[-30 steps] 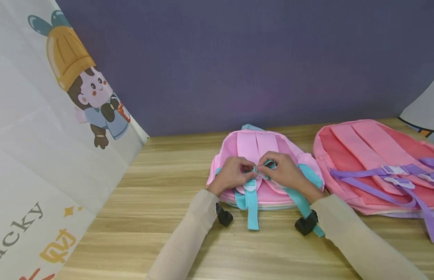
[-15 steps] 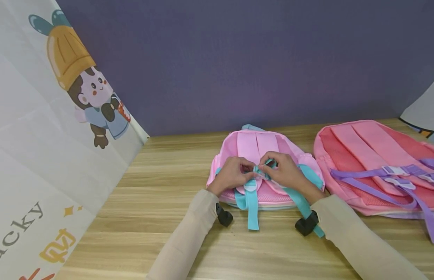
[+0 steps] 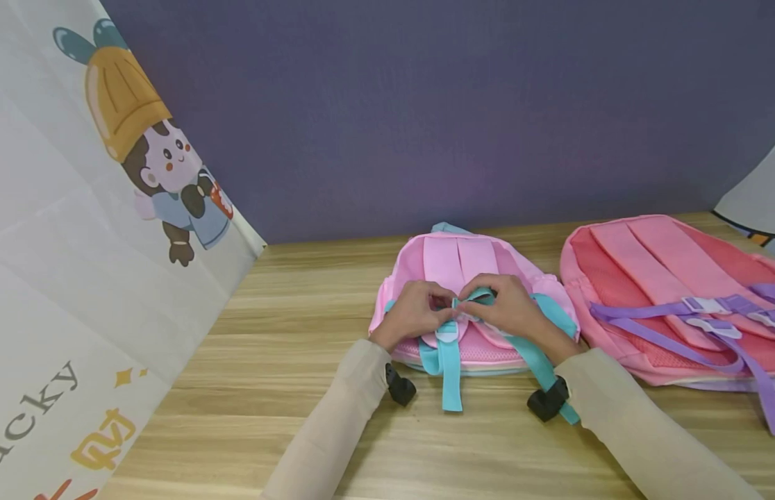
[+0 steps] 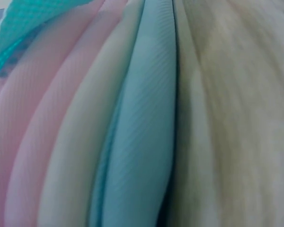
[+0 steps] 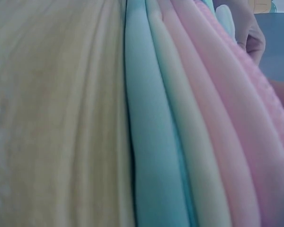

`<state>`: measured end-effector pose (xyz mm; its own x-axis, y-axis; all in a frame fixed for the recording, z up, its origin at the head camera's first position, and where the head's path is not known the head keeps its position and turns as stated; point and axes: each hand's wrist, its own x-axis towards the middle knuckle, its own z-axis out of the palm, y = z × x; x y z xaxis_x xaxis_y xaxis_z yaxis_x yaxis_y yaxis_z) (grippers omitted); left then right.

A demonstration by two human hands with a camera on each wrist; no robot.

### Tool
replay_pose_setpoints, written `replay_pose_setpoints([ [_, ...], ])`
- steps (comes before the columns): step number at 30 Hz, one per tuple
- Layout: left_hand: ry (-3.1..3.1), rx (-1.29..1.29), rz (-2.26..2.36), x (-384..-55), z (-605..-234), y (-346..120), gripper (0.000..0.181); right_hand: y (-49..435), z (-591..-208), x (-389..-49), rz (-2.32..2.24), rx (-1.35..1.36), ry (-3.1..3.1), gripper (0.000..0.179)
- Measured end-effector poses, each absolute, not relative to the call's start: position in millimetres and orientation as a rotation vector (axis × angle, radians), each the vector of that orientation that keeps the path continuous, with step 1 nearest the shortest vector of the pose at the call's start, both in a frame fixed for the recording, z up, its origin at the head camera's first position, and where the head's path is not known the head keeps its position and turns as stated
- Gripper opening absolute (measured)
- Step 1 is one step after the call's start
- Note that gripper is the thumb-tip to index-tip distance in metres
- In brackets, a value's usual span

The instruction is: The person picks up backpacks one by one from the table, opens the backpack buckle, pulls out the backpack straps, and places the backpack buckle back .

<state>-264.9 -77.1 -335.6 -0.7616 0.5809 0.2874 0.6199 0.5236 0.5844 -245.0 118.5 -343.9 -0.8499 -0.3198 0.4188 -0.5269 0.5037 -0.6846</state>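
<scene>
A small pink backpack [image 3: 442,255] lies with its shoulder straps upward on the table. Over its lower middle, my left hand [image 3: 415,310] pinches the end of a turquoise webbing strap, close to a pale clear buckle piece partly covered by the fingers. My right hand [image 3: 511,305] pinches the same turquoise strap [image 3: 481,294] just to the right, where it bends into a small loop. Below the left hand sits a white strap adjuster [image 3: 446,331], and a loose turquoise tail [image 3: 451,382] hangs from it onto the wood. Both wrist views mostly show the backpack's layered edge [image 4: 149,109].
To the right lies a larger coral-pink backpack [image 3: 650,278] with purple straps [image 3: 662,309] and white buckles. A dark blue-purple panel [image 3: 425,125] rises behind the wooden table [image 3: 250,396]. On the left hangs a white printed sheet [image 3: 50,208].
The turquoise loop at my right fingers has shifted shape slightly, and the right fingertips have moved a little left. My left hand and both backpacks stay in place.
</scene>
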Motion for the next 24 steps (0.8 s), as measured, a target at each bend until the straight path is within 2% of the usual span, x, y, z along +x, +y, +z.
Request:
replay_pose_setpoints([
  [8, -2.689, -1.063, -1.068, -266.3, -337.3, -76.5, 0.015, 120.7, -343.9, -245.9, 1.269, 0.708, -2.447, 0.005],
  [18, -2.684, -1.056, -1.057, -266.2, -336.8, -75.5, 0.018, 124.1, -330.5, -236.5, 1.330, 0.662, -2.436, 0.008],
  [24, -2.691, -1.050, -1.050, -266.7, -337.5, -76.3, 0.018, 130.8, -332.0, -243.0, 1.324, 0.666, -2.467, 0.009],
])
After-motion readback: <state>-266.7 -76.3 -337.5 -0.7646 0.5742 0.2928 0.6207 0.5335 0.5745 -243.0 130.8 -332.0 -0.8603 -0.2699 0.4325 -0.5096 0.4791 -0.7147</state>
